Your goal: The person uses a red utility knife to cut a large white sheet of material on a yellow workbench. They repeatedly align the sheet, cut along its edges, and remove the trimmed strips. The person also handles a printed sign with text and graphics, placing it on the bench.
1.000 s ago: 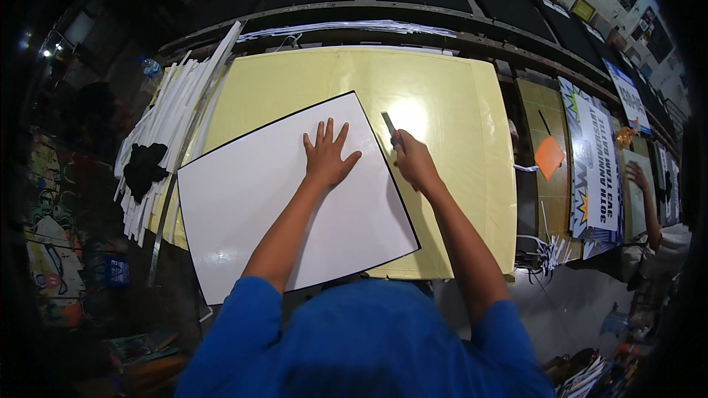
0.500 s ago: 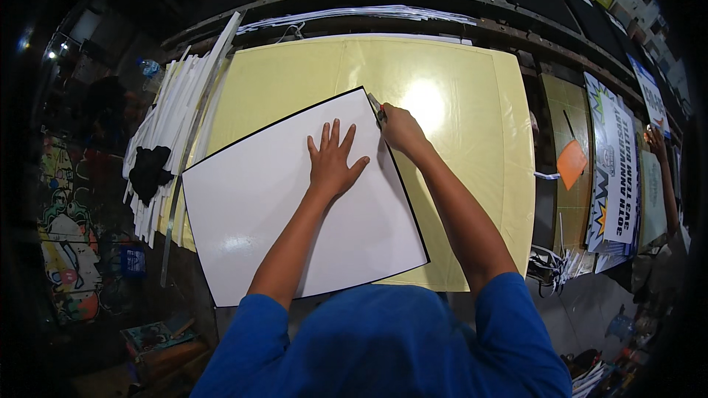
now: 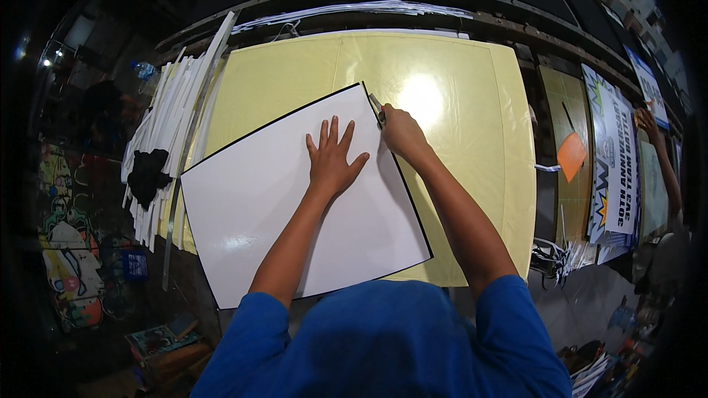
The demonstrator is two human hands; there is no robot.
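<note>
A large white board with a black edge (image 3: pixel 258 199) lies tilted on a pale yellow cutting mat (image 3: pixel 457 66). My left hand (image 3: pixel 333 162) presses flat on the board, fingers spread. My right hand (image 3: pixel 398 133) is closed around a small utility knife (image 3: pixel 377 107), its blade at the board's upper right corner, along the right edge.
A stack of white strips (image 3: pixel 173 110) and a black cloth (image 3: pixel 147 173) lie at the mat's left. A metal ruler (image 3: pixel 181 177) leans there. To the right lie an orange piece (image 3: pixel 571 155) and printed posters (image 3: pixel 612 169), where another person's arm (image 3: pixel 660 155) reaches.
My right hand with the knife has moved left and up to the board's top right corner. The left hand stays flat on the board.
</note>
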